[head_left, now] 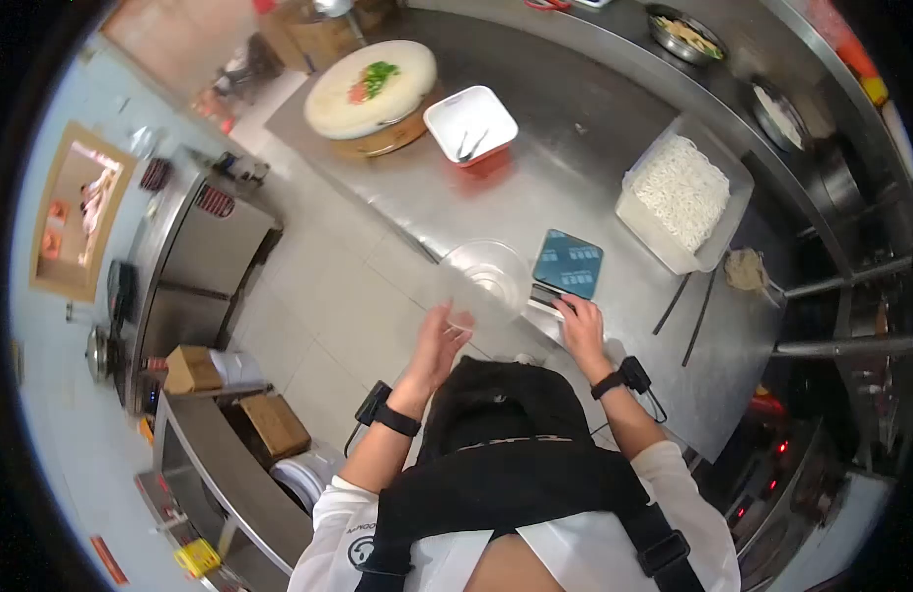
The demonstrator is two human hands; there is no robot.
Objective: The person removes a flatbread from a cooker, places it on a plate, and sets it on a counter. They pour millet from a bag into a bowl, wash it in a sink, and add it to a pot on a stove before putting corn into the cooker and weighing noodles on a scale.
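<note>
My left hand [440, 345] is closed on the near side of a round clear plastic bowl [491, 279], its fingers showing through the wall. The bowl is tilted and overlaps the front edge of the steel table. Just right of it lies a flat kitchen scale [568, 263] with a blue-green top and a dark panel along its front. With fingers curled, my right hand [582, 324] grips the scale's front corner, fingertips right at that panel.
A clear tub of white noodles [679, 192] stands right, with dark chopsticks [698, 318] and a crumpled cloth [746, 269] nearby. Further back are a white-lined red container [471, 120] with spoons and a round cutting board [328, 104] bearing chopped greens. Filled metal bowls [685, 36] line the shelf.
</note>
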